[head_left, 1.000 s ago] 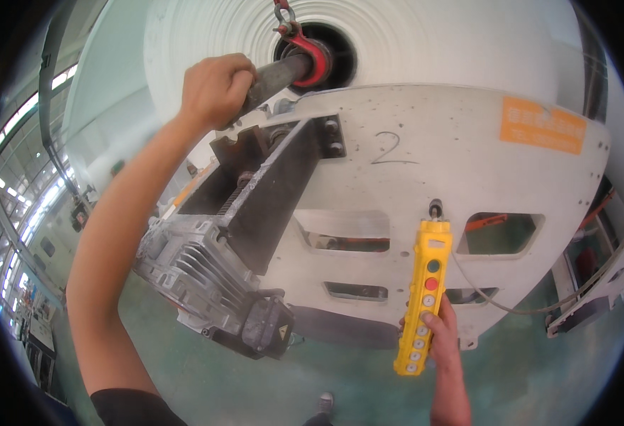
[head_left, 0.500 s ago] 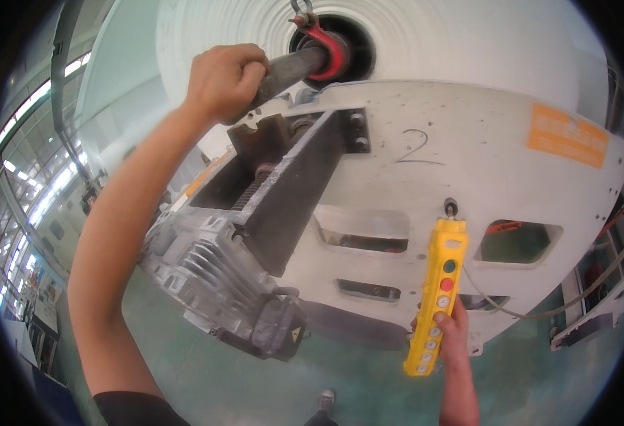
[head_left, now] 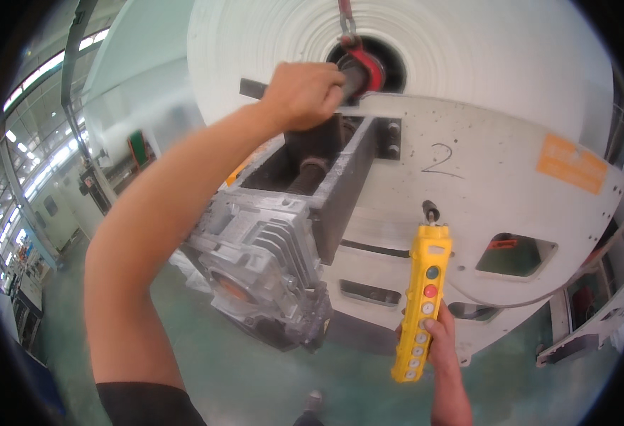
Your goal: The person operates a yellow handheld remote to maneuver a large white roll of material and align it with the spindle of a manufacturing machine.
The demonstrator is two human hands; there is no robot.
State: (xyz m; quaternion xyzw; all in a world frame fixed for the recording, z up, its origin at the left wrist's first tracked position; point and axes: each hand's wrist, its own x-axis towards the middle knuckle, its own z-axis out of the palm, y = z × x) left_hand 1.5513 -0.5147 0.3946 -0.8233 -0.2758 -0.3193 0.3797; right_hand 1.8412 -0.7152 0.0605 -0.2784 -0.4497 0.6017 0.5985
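Note:
My left hand [head_left: 303,94] is closed round a dark metal shaft [head_left: 355,80] that sticks out of the core of a big white roll [head_left: 468,50]. Beside its fingers a red lifting hook [head_left: 374,69] goes round the shaft and hangs from a shackle [head_left: 347,27]. Left of the hand a flat dark grey bar end [head_left: 253,88] shows; whether it belongs to the shaft I cannot tell. Low on the right, my right hand [head_left: 441,339] grips a yellow hoist pendant control [head_left: 421,302] with several buttons, its thumb resting on one of the pale ones.
Below my left arm juts a dark steel bracket [head_left: 351,188] with a threaded screw [head_left: 308,176] and a finned silver gear motor [head_left: 262,263]. A pale machine side plate [head_left: 496,163] with cut-outs stands behind the pendant. A cable [head_left: 514,304] curves off to the right.
The shaft, hook and bracket now appear further right in the picture, with my left hand still on the shaft. The pendant has shifted slightly left, and the view has turned.

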